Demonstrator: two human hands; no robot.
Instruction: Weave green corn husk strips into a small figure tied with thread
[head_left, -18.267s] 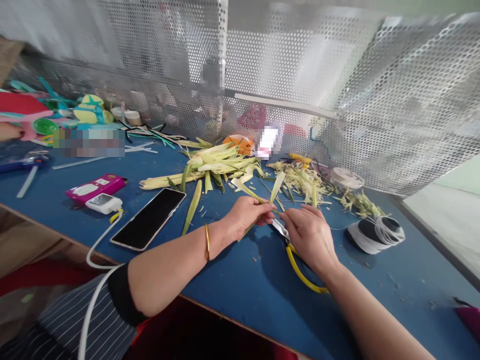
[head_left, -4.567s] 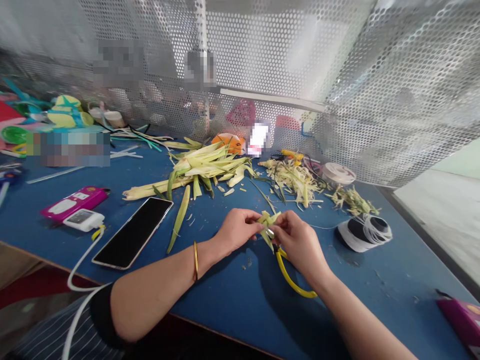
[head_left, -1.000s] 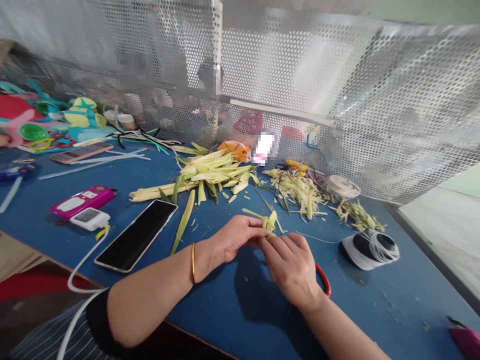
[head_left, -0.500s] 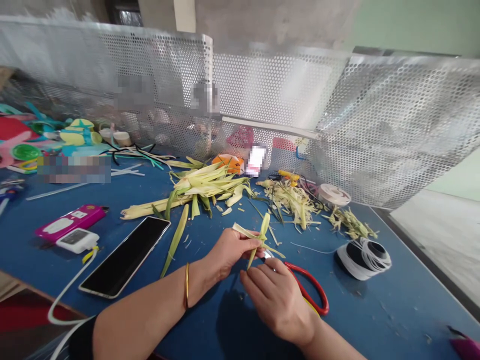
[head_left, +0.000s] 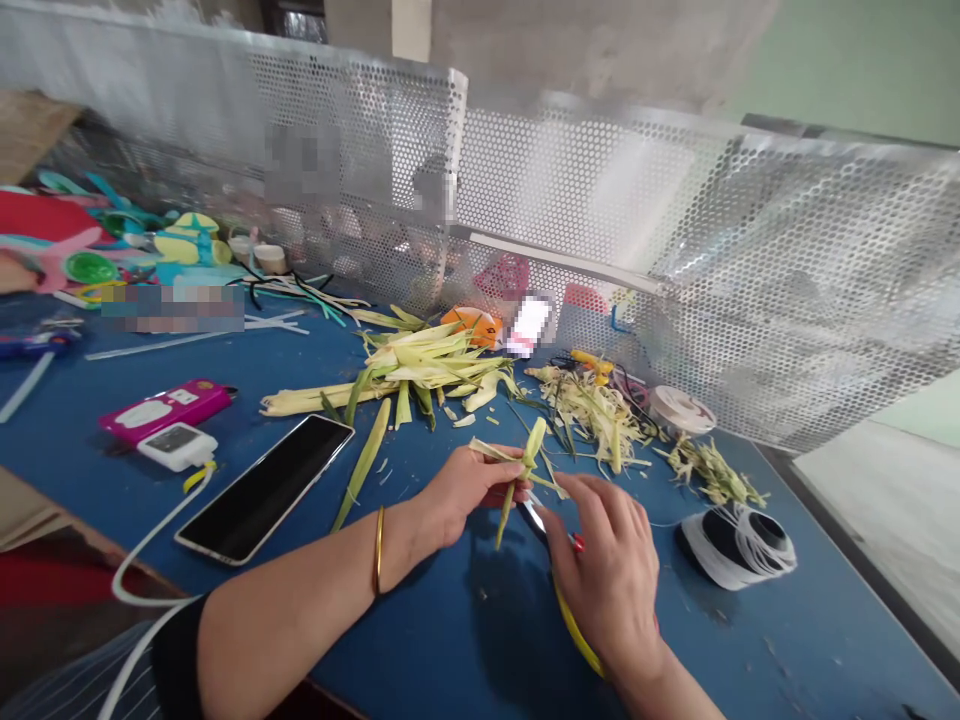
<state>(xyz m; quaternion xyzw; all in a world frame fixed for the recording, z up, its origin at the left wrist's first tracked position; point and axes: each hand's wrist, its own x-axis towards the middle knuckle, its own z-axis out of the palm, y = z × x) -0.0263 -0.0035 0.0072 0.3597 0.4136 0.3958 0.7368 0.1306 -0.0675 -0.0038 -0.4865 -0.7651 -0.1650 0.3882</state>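
My left hand (head_left: 480, 485) pinches a knotted or folded piece of pale green corn husk (head_left: 534, 448), its strips sticking out several ways. Just to the right, my right hand (head_left: 607, 555) has its thumb and forefinger apart, with the forefinger tip by the end of one husk strip. Below that hand, scissors (head_left: 534, 512) with red and yellow handles lie on the blue table; the hand hides much of them. A larger pile of corn husks (head_left: 427, 362) lies beyond my left hand, and a single green husk leaf (head_left: 365, 462) lies nearer.
Shredded husk (head_left: 596, 410) lies behind my hands. A spool of white cord (head_left: 739, 545) and a roll of tape (head_left: 681, 410) stand at the right. To the left are a black phone (head_left: 266, 490), a magenta device (head_left: 166, 412) and a white cable (head_left: 124, 570). Perforated metal panels (head_left: 562, 170) border the back.
My right hand has moved right and up from close below the husk piece, its fingers loosening. It now covers the scissors' red handle. The left hand keeps hold; the view has shifted slightly.
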